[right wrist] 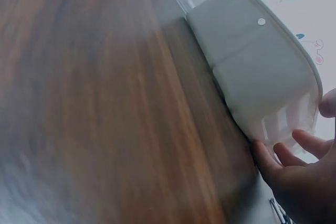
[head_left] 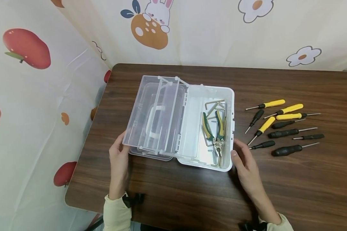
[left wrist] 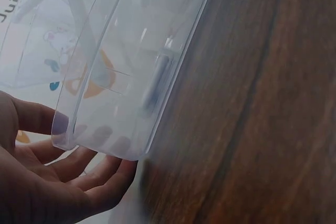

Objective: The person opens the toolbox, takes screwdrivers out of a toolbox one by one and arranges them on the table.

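Note:
A white plastic toolbox (head_left: 191, 99) lies on the table, its clear lid (head_left: 150, 118) swung out to the left. My left hand (head_left: 118, 157) holds the lid's near left corner; in the left wrist view the thumb (left wrist: 39, 118) is at one edge and the fingers are behind the clear plastic. With its fingertips, my right hand (head_left: 245, 166) touches the outside of the box's right wall (right wrist: 262, 77). Inside the box, pliers with green and yellow handles (head_left: 217, 134) lie on several hex keys (head_left: 215, 102), partly covering them.
Several screwdrivers with yellow handles (head_left: 273, 103) and black handles (head_left: 286, 150) lie loose on the table right of the box. The brown wooden table (head_left: 167, 189) has its left edge near my left arm. A printed curtain (head_left: 205, 38) hangs behind and to the left.

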A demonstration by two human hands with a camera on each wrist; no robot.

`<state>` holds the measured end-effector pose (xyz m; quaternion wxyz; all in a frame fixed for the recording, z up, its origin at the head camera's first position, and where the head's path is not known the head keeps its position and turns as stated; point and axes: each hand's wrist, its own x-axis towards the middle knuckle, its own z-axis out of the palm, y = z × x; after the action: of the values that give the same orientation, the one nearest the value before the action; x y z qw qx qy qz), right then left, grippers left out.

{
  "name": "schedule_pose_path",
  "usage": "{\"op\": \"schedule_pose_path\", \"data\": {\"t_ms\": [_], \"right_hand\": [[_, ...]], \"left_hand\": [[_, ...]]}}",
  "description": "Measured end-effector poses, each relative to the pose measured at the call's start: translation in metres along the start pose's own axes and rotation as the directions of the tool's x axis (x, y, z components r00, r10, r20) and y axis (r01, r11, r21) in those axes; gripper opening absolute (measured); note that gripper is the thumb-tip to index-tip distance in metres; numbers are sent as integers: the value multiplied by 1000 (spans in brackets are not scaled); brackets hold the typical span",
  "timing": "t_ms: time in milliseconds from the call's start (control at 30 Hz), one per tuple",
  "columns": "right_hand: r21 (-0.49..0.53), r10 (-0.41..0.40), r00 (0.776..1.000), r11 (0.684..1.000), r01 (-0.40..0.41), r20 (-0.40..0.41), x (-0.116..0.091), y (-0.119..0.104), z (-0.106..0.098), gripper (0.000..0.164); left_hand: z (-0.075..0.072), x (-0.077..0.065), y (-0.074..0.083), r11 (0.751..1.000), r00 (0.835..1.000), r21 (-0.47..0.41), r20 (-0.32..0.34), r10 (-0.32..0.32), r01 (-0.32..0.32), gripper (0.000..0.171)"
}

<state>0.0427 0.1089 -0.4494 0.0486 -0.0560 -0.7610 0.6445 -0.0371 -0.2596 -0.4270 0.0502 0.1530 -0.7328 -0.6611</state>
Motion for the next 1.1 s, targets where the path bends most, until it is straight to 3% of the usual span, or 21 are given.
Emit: {"op": "schedule_pose_path", "data": {"t_ms": [233,400,533,633,767,867,933,1100], "right_hand": [[-11,-10,1000,1000,10,-25,-2,2,3,41],[-11,-3,1000,1000,3,-11,-2,2,4,42],[-14,-5,1000,1000,5,-7,-2,2,4,42],[-20,-3,1000,1000,3,-10,-2,2,3,42],[-29,13,1000,999,-14,-7,-2,3,2,42],[-35,28,1000,999,-28,0,-2,3,1,42],[-38,33,999,999,-33,4,-2,3,1,42],[-42,34,999,999,-33,5,-2,3,1,43]], "left_hand": [[2,1,-1,999,1000,45,-21,-11,12,30],[1,-1,5,1000,999,-4,-34,24,-24,29],[-1,-6,18,991,991,-24,-26,130,-130,33],[-2,-12,32,965,965,-1,5,263,-263,38],[-2,-21,53,900,905,99,74,419,-424,43],[1,-28,66,828,846,175,126,517,-532,47],[4,-33,73,762,790,207,169,590,-614,50],[15,-38,85,580,611,191,291,736,-791,47]]}}
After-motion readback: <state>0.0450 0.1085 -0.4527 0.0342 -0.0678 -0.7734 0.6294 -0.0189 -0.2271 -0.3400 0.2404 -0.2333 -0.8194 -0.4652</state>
